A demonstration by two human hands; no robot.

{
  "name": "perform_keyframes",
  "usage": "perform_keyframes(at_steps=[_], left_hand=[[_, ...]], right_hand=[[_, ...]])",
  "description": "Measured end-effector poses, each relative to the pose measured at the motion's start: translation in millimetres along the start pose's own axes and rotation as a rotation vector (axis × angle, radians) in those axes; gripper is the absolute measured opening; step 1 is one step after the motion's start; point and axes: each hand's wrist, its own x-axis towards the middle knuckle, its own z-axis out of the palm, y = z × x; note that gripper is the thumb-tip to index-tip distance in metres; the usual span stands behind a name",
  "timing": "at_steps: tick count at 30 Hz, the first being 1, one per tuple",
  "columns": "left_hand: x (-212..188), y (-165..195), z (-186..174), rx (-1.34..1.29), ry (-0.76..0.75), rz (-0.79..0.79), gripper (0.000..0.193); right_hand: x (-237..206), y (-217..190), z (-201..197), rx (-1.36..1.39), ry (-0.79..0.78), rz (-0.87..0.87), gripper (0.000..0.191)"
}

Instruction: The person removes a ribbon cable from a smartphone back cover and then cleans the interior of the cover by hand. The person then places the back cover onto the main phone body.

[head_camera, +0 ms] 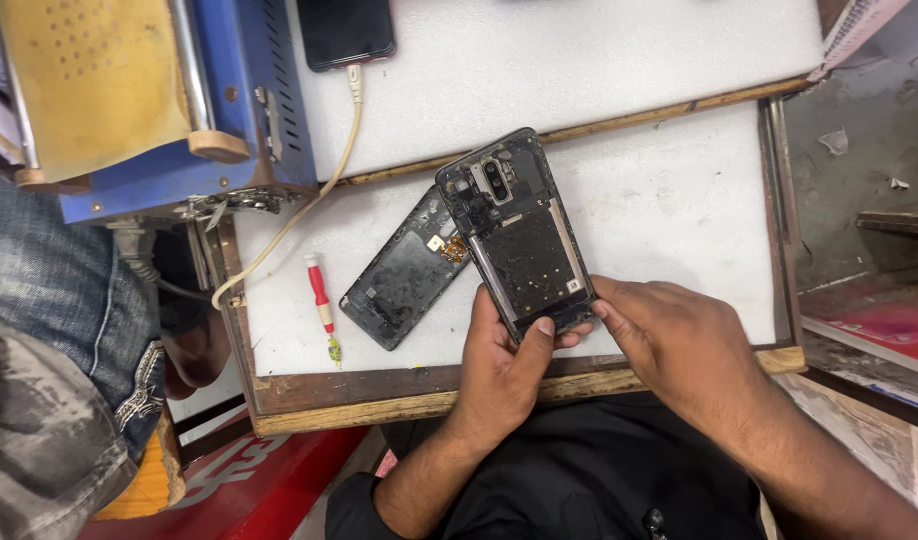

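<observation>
- A black opened smartphone with its back removed (519,240) is held low over the white foam-topped table (679,200).
- It is gripped at its lower end by the left hand (504,365); its lower right edge is pinched by the right hand (669,345).
- Its long axis is tilted slightly left, with the camera end pointing away.
- It is judged light, stiff and fragile, best held by the edges.
- A detached black back cover (404,275) lies just beside it.
</observation>
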Motion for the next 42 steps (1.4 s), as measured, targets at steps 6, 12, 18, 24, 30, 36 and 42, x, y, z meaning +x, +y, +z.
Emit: perform_keyframes(at_steps=[6,12,18,24,30,36,42], left_hand=[[0,0,4,0.084,0.005,0.020,0.031],[5,2,5,0.109,0.010,0.004,0.033],[6,5,5,0.098,0.010,-0.010,0.032],[6,3,4,0.136,-0.003,-0.035,0.033],[6,4,2,0.166,0.001,-0.046,0.030],[5,1,4,0.153,0.031,-0.011,0.027],[5,1,4,0.105,0.031,-0.001,0.029]], right_hand=[[4,1,-5,-0.231,-0.136,-0.032,0.029],[4,3,2,-0.278,-0.022,-0.147,0.016],[7,11,0,-0.171,0.011,-0.148,0.014],[5,13,-4,-0.213,-0.061,-0.151,0.028],[9,16,-3,-0.268,-0.089,-0.166,0.023],[5,15,0,-0.333,-0.092,-0.178,0.023],[5,15,7,-0.257,0.025,-0.184,0.021]])
